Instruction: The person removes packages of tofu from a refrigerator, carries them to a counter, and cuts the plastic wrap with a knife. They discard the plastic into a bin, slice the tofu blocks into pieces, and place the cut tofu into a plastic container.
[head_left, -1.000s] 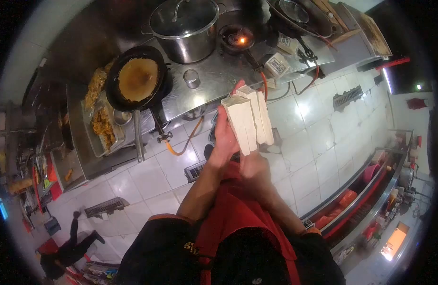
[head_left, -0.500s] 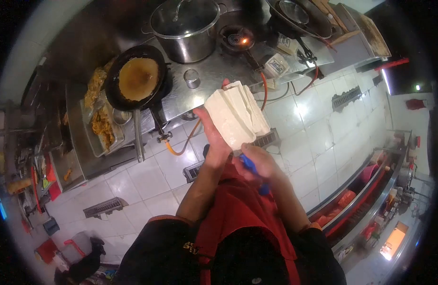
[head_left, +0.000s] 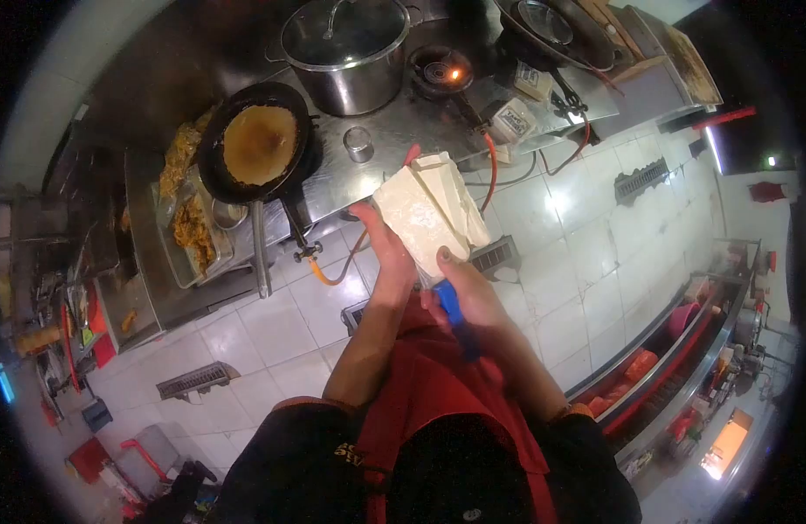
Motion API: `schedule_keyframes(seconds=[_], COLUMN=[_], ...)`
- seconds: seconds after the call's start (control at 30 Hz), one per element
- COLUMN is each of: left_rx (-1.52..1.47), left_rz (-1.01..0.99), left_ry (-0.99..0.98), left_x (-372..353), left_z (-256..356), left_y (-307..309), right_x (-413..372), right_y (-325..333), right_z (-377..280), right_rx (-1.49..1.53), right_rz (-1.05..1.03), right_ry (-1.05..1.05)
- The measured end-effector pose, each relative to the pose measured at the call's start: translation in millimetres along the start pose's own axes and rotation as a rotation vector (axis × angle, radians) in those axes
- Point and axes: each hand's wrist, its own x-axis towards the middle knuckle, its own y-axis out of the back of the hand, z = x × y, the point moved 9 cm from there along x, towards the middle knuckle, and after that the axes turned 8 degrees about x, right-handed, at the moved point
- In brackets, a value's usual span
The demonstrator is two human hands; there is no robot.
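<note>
A white block of tofu, cut into slabs, lies across my left hand. That palm supports it from below, with the thumb along the left side and a fingertip showing past the far edge. My right hand is closed around the blue handle of a knife at the near end of the tofu. Its thumb presses on the near corner of the top slab. Most of the blade is hidden by the tofu and the fingers.
On the steel counter stand a frying pan with a flat brown pancake-like layer, a lidded pot, a small metal cup and a lit burner. White tofu packs sit farther right. A tray holds fried food.
The top slab now lies flatter and spread to the left, showing a broad face. My right thumb has moved onto it, and the knife handle has turned more upright in view.
</note>
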Motion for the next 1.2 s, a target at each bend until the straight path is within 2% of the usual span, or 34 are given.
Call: schedule_keyframes(seconds=[0.03,0.07,0.13,0.17,0.23,0.27,0.33,0.4,0.43,0.5,0.6,0.67,0.73,0.77,0.8,0.83,0.87,0.93,1.0,1.03,1.1,1.17,1.2], left_rx=[-0.040,-0.080,-0.136,-0.192,-0.203,-0.216,-0.253,-0.285,-0.255,-0.331,-0.403,-0.404,-0.328,-0.325,-0.227,-0.126,-0.278,-0.272,-0.271,-0.260,-0.092,-0.058,-0.169], left_rz=[0.020,0.040,0.005,-0.032,-0.006,0.023,0.023,0.009,0.067,0.007,-0.010,-0.038,-0.094,-0.104,-0.087,-0.070,-0.100,-0.162,-0.227,-0.228,-0.087,-0.115,-0.220], left_ry=[0.000,-0.001,0.013,0.027,0.031,0.035,0.043,0.053,0.077,0.110,0.173,0.237,0.300,0.320,0.386,0.448,0.567,0.640,0.756,0.763,0.921,0.973,0.950], left_x=[2.1,3.6,3.7,3.9,5.5,5.5,6.4,11.8,12.1,11.0,10.8,11.1,10.4,10.4,9.3,9.3,6.6,11.0,16.5,24.9,39.1,67.0,86.4], left_z=[-2.2,-3.5,1.9,4.2,4.4,3.4,-3.0,-12.5,-20.6,-29.4,-51.0,-65.7,-85.6,-101.8,-125.6,-144.7,-154.7,-195.3,-250.3,-276.3,-342.3,-395.4,-423.1], left_y=[4.0,6.9,2.7,-1.9,-3.7,-2.4,3.2,5.1,15.5,18.1,29.4,29.9,24.6,25.6,30.9,32.2,4.7,-13.5,-20.8,-22.6,-13.1,-28.3,-46.5], right_x=[-1.0,1.3,1.0,2.6,-7.2,-2.5,-11.7,-3.0,-3.4,-21.2,-35.8,-45.5,-43.8,-44.3,-37.1,-30.7,-21.3,-11.3,8.6,23.0,51.0,71.9,81.5], right_y=[-4.4,-0.6,-16.2,-13.2,-34.0,-34.1,-53.4,-48.4,-48.2,-50.5,-29.6,-6.6,47.2,65.7,105.3,141.0,182.1,240.4,299.6,332.5,409.0,444.6,449.6], right_z=[4.2,5.3,17.0,19.1,19.8,25.2,14.4,31.2,32.4,24.9,31.9,39.4,56.4,48.7,47.5,51.8,69.9,89.9,123.2,157.0,222.4,268.9,268.5], right_rx=[0.137,0.137,0.212,0.214,0.532,0.533,1.031,0.905,0.840,0.870,0.873,0.875,0.917,0.965,0.909,0.887,0.922,0.972,1.225,1.130,0.534,0.421,0.472], right_rz=[-0.031,-0.030,-0.356,-0.355,-0.647,-0.647,-0.998,-0.826,-0.747,-0.669,-0.733,-0.962,-0.842,-0.944,-0.700,-0.663,-0.579,-0.491,-0.178,0.019,0.345,0.417,0.384], right_ry=[-0.078,-0.079,-0.176,-0.175,-0.295,-0.296,-0.398,-0.406,-0.402,-0.433,-0.438,-0.358,-0.354,-0.217,-0.015,0.110,0.141,0.177,0.008,-0.107,-0.113,-0.187,-0.252])
